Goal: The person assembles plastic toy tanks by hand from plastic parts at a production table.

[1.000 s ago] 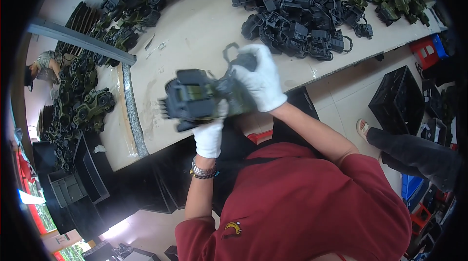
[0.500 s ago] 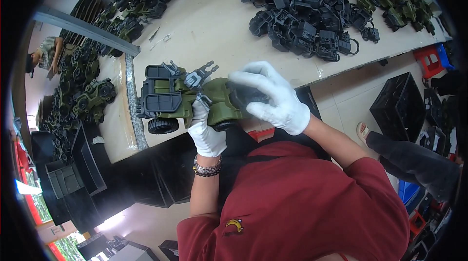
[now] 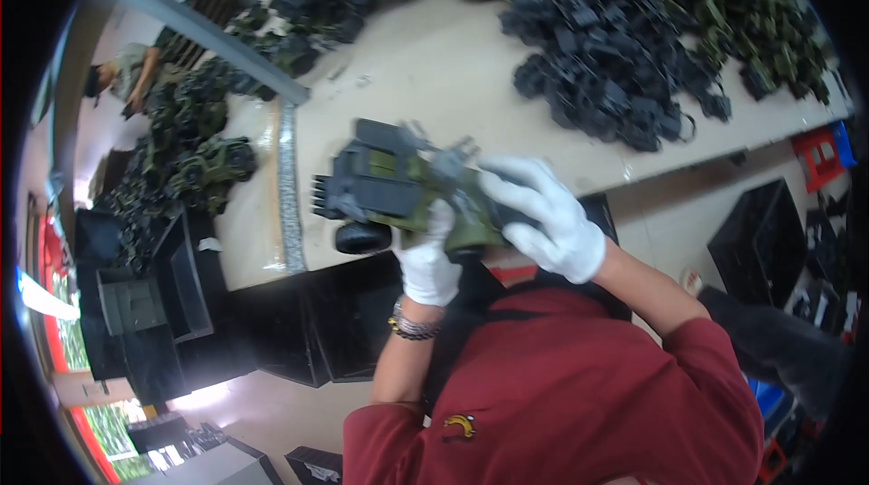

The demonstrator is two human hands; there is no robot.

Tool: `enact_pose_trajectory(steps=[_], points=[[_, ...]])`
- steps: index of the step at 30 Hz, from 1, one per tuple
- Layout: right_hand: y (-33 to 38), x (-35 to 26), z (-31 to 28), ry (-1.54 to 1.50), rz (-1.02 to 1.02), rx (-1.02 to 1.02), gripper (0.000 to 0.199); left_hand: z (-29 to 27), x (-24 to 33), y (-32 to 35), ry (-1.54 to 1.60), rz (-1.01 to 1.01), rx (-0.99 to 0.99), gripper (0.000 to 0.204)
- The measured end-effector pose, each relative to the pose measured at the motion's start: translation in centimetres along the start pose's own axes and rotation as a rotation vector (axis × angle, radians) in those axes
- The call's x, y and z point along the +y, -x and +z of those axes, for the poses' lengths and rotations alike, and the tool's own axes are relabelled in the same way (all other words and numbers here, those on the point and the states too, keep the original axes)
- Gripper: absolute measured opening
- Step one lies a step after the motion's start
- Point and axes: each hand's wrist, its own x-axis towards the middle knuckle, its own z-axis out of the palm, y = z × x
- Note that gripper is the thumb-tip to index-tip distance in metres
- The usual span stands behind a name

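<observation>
The front edge of the pale table (image 3: 434,55) slants from lower left toward the right side of the frame. A pale stretch of tabletop reaches from the hands to a heap of black parts (image 3: 615,59) at upper right; a metal post (image 3: 208,37) bounds it at upper left. At the frame's centre, the green-and-black toy vehicle (image 3: 394,188) overlaps the edge in view — whether it touches the table, I cannot tell. The left hand (image 3: 427,269), gloved, comes from below and clasps its near side, thumb up. The gloved right hand (image 3: 554,227) reaches in from the right, half open, fingers and thumb parted around the dark front end; blur hides whether it grips.
</observation>
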Motion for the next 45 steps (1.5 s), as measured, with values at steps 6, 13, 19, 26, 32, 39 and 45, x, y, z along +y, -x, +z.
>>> enact_pose_trajectory(steps=[6,13,19,26,32,39,45], points=[[-1.9,-0.8,-1.1,0.113,0.006,-0.154,0.066,1.2,1.7,-1.0,0.384,-0.15,-0.057,0.043],[-4.8,-2.4,1.9,0.232,-0.214,0.195,0.087,3.6,6.1,-1.3,0.998,-0.673,0.036,0.073],[-9.3,-0.8,3.5,0.236,-0.312,0.197,0.067,2.7,6.5,-3.0,1.013,-0.628,0.205,0.065],[-15.0,0.8,6.5,0.019,-0.191,-0.022,0.063,-3.1,7.7,-6.5,0.89,-0.617,0.261,0.062],[-27.6,12.6,8.5,0.266,0.257,0.0,0.057,-20.2,14.8,-22.5,0.507,-0.286,0.338,0.079],[-45.8,20.5,12.5,0.504,0.298,0.087,0.09,-27.2,20.3,-30.9,0.038,0.127,0.536,0.085],[-54.1,29.4,14.1,0.381,0.34,0.093,0.109,-14.6,7.6,-27.7,-0.154,-0.133,-0.182,0.08]])
